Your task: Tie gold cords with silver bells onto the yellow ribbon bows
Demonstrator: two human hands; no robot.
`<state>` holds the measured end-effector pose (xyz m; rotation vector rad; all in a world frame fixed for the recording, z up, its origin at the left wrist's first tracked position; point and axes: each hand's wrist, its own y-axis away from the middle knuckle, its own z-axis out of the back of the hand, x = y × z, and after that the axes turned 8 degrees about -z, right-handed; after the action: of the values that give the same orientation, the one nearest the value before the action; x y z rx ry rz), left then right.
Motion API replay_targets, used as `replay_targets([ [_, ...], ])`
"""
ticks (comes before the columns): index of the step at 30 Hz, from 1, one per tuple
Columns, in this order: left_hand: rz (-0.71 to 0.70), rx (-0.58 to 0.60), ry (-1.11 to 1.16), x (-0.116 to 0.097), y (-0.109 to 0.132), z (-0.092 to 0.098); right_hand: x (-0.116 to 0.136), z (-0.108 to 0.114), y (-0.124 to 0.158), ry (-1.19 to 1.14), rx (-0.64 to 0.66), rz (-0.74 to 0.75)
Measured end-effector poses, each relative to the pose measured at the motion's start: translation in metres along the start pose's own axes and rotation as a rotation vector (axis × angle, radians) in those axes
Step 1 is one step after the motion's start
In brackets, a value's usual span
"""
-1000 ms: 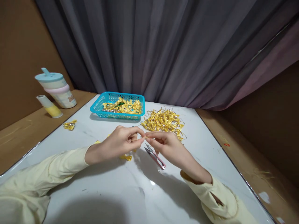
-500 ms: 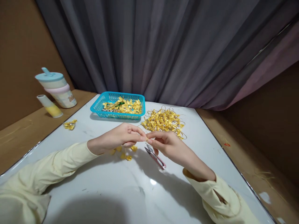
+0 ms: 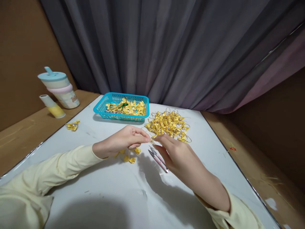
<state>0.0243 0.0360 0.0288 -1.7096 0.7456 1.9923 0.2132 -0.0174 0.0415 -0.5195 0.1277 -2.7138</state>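
Note:
My left hand is closed in a pinch on a thin cord, with yellow ribbon flowers below it, close to the white tabletop. My right hand meets it fingertip to fingertip, its thumb and index finger curled around a fine golden cord; the exact contact is too small to see clearly. A pair of thread snips with pinkish handles lies under my right hand, blades pointing away. Just beyond the hands spreads a pile of yellow ribbon flowers with cord loops and small silvery beads.
A turquoise basket at the back holds more yellow flowers and a dark green tie. One small yellow bundle lies at the left. Past the table's left edge stand a lidded tumbler and a yellow-white cone. A grey curtain hangs behind.
My right hand has turned and shifted slightly right, its back now more toward me, with its thumb and index fingertips further apart. My left hand keeps its pinch. The view has shifted slightly.

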Motion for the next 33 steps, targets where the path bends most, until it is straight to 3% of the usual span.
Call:
replay_targets([
  [9, -0.033, -0.084, -0.108, -0.0059, 0.0018, -0.0079, -0.0005, -0.0088, -0.0037, 0.136, 0.046, 0.004],
  [15, -0.030, -0.067, -0.138, -0.0049, 0.0017, -0.0077, -0.0009, -0.0091, -0.0045, 0.186, 0.074, -0.007],
  [33, -0.018, 0.007, -0.100, -0.0098, 0.0032, -0.0026, -0.0080, 0.0003, -0.0084, -0.061, 0.145, -0.063],
])
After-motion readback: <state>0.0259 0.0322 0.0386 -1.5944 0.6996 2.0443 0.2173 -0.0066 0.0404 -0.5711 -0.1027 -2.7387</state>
